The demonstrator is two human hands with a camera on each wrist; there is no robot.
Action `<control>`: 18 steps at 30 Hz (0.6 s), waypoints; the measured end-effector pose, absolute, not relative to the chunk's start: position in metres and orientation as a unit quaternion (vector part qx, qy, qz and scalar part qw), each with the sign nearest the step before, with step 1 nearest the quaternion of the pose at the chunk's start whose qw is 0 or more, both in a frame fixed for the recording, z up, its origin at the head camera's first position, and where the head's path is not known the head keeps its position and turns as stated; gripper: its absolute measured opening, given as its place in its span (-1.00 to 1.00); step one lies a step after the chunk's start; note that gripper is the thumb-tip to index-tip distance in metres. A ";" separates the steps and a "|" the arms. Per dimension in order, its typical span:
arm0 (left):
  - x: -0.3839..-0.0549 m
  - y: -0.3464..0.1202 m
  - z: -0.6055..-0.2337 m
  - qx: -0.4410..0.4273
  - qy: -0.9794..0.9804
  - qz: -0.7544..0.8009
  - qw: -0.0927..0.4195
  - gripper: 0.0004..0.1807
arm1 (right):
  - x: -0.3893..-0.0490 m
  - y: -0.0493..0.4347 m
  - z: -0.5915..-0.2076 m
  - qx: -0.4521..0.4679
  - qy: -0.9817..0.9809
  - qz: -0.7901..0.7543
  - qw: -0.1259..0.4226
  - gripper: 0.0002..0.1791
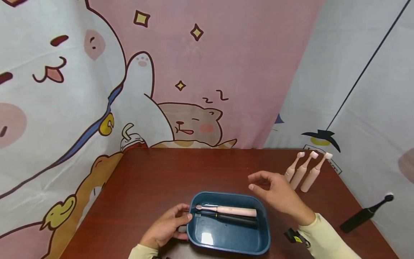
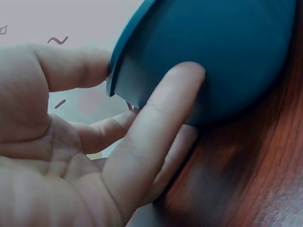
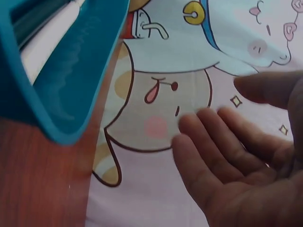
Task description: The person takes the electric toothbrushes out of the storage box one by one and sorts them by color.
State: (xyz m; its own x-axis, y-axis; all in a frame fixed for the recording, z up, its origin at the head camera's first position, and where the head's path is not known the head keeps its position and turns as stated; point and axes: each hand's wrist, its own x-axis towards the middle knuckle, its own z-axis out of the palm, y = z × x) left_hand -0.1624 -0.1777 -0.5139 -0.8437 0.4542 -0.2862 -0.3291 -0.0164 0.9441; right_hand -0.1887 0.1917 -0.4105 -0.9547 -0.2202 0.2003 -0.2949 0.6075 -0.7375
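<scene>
A blue plastic bin [image 1: 226, 248] stands on the table before me. In it a pink electric toothbrush [image 1: 237, 210] and a black electric toothbrush [image 1: 237, 219] lie side by side, heads to the left. My left hand [image 1: 169, 223] grips the bin's left end, thumb at the rim; in the left wrist view its fingers lie against the outer wall [image 2: 236, 56]. My right hand [image 1: 278, 192] hovers above the table past the bin's right corner, fingers loosely bent and holding nothing. The right wrist view shows bare fingers [image 3: 227, 142] beside the bin [image 3: 90, 90].
Three pink electric toothbrushes [image 1: 310, 180] stand upright at the back right, just beyond my right hand. A black electric toothbrush [image 1: 359, 219] stands near the right edge of the brown wooden table [image 1: 155, 176]. Cartoon-printed cloth [image 1: 252, 72] hangs behind and beside the table.
</scene>
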 end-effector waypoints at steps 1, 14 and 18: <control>-0.163 -0.178 -0.514 0.048 0.645 0.712 0.275 -0.44 | -0.189 0.189 -0.411 0.152 -0.894 0.420 0.029 -0.74; -0.161 -0.178 -0.513 0.049 0.644 0.713 0.272 -0.42 | -0.201 0.163 -0.432 0.261 -0.878 0.388 -0.099 -0.74; -0.161 -0.178 -0.512 0.050 0.645 0.713 0.272 -0.42 | -0.207 0.157 -0.440 0.285 -0.868 0.381 -0.141 -0.75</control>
State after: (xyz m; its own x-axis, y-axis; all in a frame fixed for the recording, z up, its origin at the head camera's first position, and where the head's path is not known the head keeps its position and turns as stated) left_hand -0.1614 -0.1779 -0.5122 -0.8470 0.4519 -0.2800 -0.3239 -0.0210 0.9459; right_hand -0.2070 0.1565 -0.4397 -0.7975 -0.6028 -0.0272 -0.3882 0.5472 -0.7415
